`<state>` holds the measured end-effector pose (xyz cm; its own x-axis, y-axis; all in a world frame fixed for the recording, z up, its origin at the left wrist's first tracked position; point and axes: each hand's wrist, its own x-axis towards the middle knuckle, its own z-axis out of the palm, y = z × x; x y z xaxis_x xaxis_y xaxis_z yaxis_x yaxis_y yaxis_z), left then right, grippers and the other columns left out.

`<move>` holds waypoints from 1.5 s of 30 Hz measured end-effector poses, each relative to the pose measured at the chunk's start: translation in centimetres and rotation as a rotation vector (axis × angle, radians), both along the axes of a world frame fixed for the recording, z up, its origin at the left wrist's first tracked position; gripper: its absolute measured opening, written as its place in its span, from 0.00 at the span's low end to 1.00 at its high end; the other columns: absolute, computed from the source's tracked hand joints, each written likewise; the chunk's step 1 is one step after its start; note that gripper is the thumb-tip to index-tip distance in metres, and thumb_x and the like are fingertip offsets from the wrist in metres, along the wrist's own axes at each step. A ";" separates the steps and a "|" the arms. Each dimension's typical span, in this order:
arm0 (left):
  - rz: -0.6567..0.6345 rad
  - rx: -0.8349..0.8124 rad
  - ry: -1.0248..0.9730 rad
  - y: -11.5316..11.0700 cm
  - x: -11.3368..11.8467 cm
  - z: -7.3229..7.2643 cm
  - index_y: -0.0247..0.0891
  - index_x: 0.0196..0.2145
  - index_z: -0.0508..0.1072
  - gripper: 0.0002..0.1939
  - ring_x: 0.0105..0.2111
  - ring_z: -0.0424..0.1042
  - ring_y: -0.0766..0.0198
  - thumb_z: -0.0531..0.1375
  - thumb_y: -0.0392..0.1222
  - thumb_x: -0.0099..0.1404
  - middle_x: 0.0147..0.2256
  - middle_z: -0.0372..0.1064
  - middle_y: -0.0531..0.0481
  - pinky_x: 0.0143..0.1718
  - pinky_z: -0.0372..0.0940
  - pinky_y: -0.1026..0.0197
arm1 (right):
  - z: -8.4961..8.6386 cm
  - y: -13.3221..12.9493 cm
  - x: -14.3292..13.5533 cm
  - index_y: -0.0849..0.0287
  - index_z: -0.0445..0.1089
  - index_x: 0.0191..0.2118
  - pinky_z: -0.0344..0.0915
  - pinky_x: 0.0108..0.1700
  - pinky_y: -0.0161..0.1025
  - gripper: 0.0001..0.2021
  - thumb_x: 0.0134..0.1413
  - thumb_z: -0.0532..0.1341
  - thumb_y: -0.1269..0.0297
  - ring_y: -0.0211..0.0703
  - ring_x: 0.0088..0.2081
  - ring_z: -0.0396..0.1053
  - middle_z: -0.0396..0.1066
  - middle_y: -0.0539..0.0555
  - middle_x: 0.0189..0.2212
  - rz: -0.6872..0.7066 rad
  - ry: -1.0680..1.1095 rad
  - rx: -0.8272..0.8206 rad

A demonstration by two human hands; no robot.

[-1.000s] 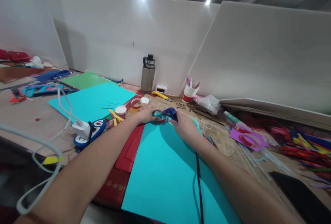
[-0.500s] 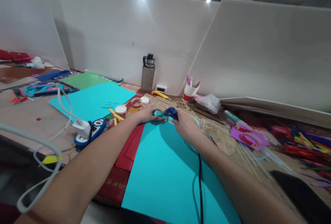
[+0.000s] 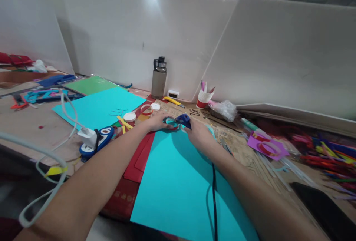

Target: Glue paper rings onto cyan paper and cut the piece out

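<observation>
Two hands at the far edge of the turquoise sheet (image 3: 178,181): right hand (image 3: 200,136) still clasps the blue glue gun (image 3: 183,119), left hand (image 3: 159,121) still pins a small turquoise ring (image 3: 169,122). Positions barely changed; gluing continues.

Dark handwritten marks on the brown cardboard sheet (image 3: 198,114) are not clearly readable.

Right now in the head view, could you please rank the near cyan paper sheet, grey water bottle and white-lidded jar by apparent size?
1. Near cyan paper sheet, though nearness to the camera inflates it.
2. Grey water bottle.
3. White-lidded jar.
</observation>
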<state>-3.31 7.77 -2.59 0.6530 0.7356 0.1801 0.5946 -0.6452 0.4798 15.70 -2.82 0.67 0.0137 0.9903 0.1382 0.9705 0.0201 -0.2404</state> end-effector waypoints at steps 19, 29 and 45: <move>0.060 -0.087 -0.144 -0.8 -0.8 0.5 0.37 0.40 0.75 0.20 0.40 0.70 0.57 0.66 0.51 0.52 0.40 0.74 0.48 0.42 0.64 0.58 | -0.5 0.2 -0.5 0.62 0.66 0.48 0.62 0.40 0.38 0.13 0.60 0.55 0.62 0.51 0.45 0.71 0.73 0.62 0.45 -0.018 0.134 0.017; 0.092 -0.116 -0.161 -0.4 -1.2 0.1 0.36 0.40 0.77 0.19 0.39 0.73 0.57 0.66 0.46 0.51 0.38 0.76 0.48 0.41 0.65 0.59 | -0.7 0.7 -1.3 0.64 0.67 0.47 0.62 0.42 0.40 0.14 0.60 0.55 0.61 0.53 0.46 0.71 0.73 0.64 0.45 -0.003 0.218 -0.016; 0.141 -0.061 -0.229 -0.1 -1.6 -0.9 0.35 0.35 0.75 0.19 0.36 0.71 0.59 0.68 0.48 0.48 0.34 0.73 0.48 0.39 0.65 0.59 | -0.7 0.7 -1.2 0.63 0.66 0.50 0.62 0.41 0.39 0.16 0.59 0.55 0.61 0.53 0.45 0.72 0.74 0.64 0.44 0.013 0.312 -0.052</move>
